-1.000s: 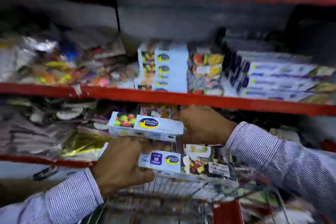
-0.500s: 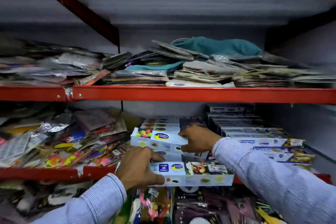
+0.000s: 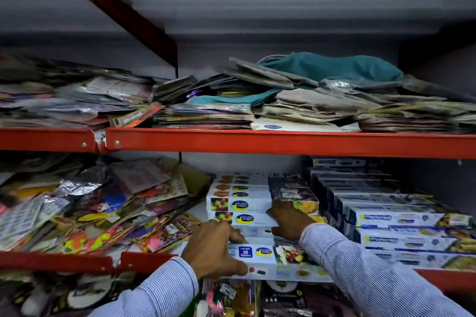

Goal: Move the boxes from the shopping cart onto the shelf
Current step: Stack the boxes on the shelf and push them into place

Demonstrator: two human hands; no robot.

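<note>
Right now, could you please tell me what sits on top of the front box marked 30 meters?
The left hand rests on the front box, with white boxes stacked directly behind. The right hand covers their right ends.

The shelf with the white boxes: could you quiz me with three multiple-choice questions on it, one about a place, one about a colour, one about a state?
1. Where is the left hand?
A. on the front box with the "30" label
B. on the teal cloth
C. on the top rail

2. What colour are the shelf rails?
A. blue
B. red
C. green

3. How do the white boxes lie?
A. standing on end
B. scattered loose
C. flat, stacked

Answers: 1 A, its fingers rest on the front box. 2 B, every rail edge is red. 3 C, they lie flat in a pile under the right hand.
</note>
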